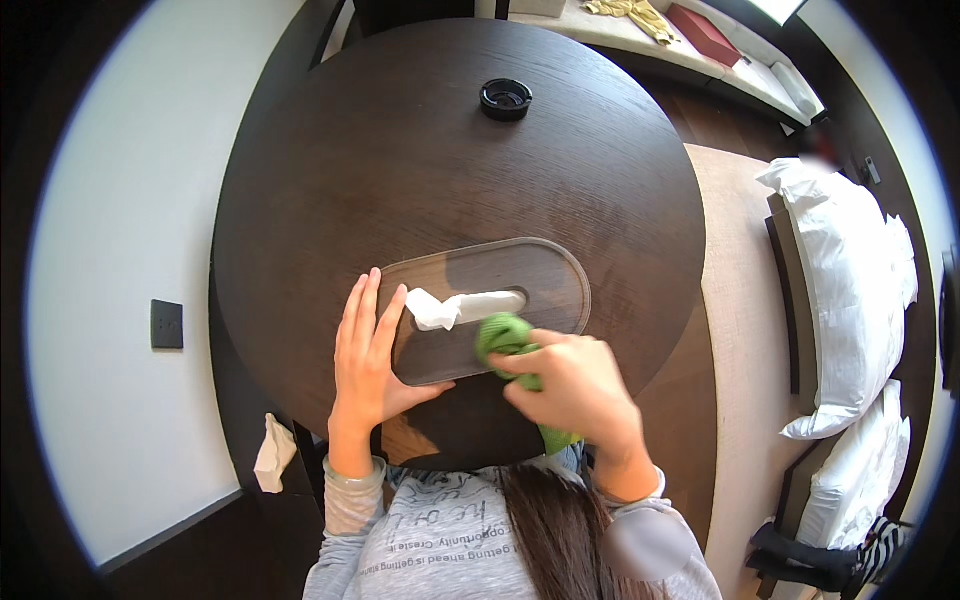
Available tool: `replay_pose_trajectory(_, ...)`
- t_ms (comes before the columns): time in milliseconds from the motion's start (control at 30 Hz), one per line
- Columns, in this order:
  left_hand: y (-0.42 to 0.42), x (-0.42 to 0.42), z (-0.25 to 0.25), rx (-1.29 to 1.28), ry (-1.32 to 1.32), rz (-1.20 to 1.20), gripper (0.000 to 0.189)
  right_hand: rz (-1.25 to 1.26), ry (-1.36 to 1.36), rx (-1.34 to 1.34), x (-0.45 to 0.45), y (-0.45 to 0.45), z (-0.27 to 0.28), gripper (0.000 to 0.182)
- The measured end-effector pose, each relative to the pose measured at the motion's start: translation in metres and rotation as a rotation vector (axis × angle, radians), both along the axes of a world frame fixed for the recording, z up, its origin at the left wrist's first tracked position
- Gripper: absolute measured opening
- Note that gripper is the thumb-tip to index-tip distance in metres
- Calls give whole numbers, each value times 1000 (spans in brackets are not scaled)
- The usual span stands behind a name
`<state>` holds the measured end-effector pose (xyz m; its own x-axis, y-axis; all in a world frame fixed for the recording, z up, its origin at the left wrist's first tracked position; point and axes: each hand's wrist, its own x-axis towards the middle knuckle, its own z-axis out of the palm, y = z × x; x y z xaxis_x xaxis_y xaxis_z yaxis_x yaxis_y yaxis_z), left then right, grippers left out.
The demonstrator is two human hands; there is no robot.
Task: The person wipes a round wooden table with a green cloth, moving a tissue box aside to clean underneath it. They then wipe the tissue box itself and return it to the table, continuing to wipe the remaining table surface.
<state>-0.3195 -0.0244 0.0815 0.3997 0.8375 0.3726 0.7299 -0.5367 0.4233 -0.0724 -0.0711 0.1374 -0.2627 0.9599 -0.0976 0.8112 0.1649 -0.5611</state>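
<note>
An oval wood-grain tissue box (pixel 517 262) lies on the round dark wooden table (pixel 360 172), near its front edge. A white tissue (pixel 433 309) sticks out of the slot in its top. My left hand (pixel 367 352) rests against the left end of the box, fingers spread along its rim and thumb at the front edge. In my right hand (pixel 577 382) is a bunched green cloth (pixel 504 337), held over the front right part of the box; part of the cloth hangs below the hand. Whether the cloth touches the box I cannot tell.
A black ashtray (pixel 506 100) stands towards the table's far side. A wall with a dark socket plate (pixel 166 324) rises at the left. Crumpled white paper (pixel 275 454) lies low at the left. Beds with white bedding (pixel 847 300) are at the right, a cushioned bench (pixel 577 26) beyond the table.
</note>
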Motion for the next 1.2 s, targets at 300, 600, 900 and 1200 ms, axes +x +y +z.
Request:
replay_pose_trajectory(300,-8,-5,4,-103,26,0,99,148,168,19,-63,14,-13,27)
replay_pose_trajectory(600,-14,-16,3,-142,-35,-54,108,-197,-28,-106,37,9,7,24)
replay_pose_trajectory(900,-42,-15,18,-33,-120,-22,85,95,61,-22,-24,9,0,29)
replay_pose_trajectory(1200,-62,-12,32,7,-241,23,29,212,271,85,-78,8,-17,36)
